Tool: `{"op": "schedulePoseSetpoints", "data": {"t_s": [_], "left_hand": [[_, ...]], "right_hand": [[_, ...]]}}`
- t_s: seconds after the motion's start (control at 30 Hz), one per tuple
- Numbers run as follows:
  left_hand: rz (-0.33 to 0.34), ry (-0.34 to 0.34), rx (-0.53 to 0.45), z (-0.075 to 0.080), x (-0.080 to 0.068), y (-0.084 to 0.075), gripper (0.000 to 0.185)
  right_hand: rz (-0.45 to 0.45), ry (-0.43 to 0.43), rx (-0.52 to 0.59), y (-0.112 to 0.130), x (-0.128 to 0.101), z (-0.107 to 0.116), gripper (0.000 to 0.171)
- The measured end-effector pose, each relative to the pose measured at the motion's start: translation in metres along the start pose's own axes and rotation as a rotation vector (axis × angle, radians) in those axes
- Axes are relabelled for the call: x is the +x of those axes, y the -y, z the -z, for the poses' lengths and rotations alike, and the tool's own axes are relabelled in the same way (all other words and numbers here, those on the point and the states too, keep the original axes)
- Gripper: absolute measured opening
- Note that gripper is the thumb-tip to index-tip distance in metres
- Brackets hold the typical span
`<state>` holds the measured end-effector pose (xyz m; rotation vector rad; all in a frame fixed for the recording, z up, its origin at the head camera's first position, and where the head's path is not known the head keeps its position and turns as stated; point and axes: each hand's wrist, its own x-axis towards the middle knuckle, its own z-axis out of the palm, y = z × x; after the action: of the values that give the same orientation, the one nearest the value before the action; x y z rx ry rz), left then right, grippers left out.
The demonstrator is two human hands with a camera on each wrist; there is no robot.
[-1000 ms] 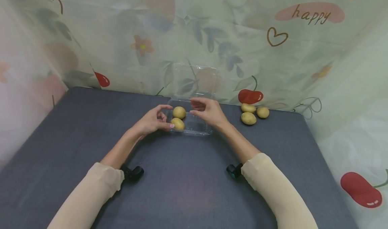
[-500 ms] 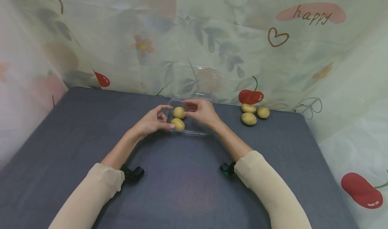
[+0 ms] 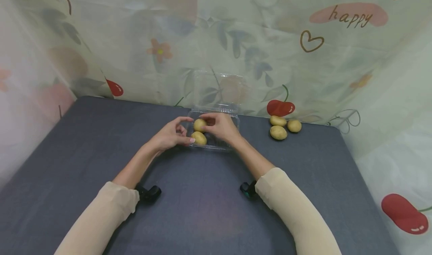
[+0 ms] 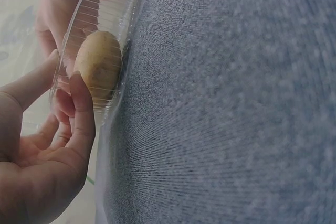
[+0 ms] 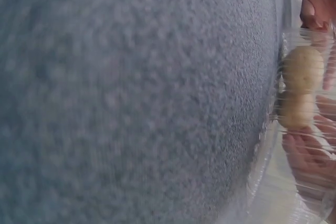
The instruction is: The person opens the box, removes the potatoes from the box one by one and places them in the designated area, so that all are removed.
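Note:
A clear plastic clamshell container (image 3: 217,147) stands at the far side of the table, its lid (image 3: 216,88) raised behind it. Two potatoes lie along its left side: a back potato (image 3: 198,125) and a front potato (image 3: 199,138). My left hand (image 3: 170,135) grips the container's left side, thumb at the front corner and index finger at the back. Inside the container, my right hand (image 3: 220,126) holds the back potato between thumb and fingers. Through the ribbed wall, the left wrist view shows one potato (image 4: 98,65). The right wrist view shows my right hand (image 5: 310,163) behind clear plastic.
Three loose potatoes lie at the table's back right, among them a nearer potato (image 3: 278,132) and a right-hand potato (image 3: 294,126). A dark grey cloth (image 3: 202,202) covers the table. Right behind its back edge hangs a printed curtain (image 3: 135,60).
My right hand has moved left inside the container, from beside the back potato to around it. My left hand, the container and the loose potatoes have stayed put.

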<state>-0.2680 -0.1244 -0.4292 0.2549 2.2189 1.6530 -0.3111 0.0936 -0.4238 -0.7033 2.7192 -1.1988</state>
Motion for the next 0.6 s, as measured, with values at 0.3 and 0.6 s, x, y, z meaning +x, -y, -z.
{"op": "schedulePoseSetpoints", "data": {"t_s": [0.3,0.6], "left_hand": [[-0.005,-0.004,-0.018,-0.0006,0.0001,-0.0005,0.072],[0.011,-0.003,-0.026,-0.0013,0.0010,0.0006,0.072]], "right_hand": [[-0.040,0.067,-0.022,-0.0010,0.0017,-0.0045,0.042],[-0.047,0.137,-0.054,-0.0023,0.0023,-0.0047,0.046]]}}
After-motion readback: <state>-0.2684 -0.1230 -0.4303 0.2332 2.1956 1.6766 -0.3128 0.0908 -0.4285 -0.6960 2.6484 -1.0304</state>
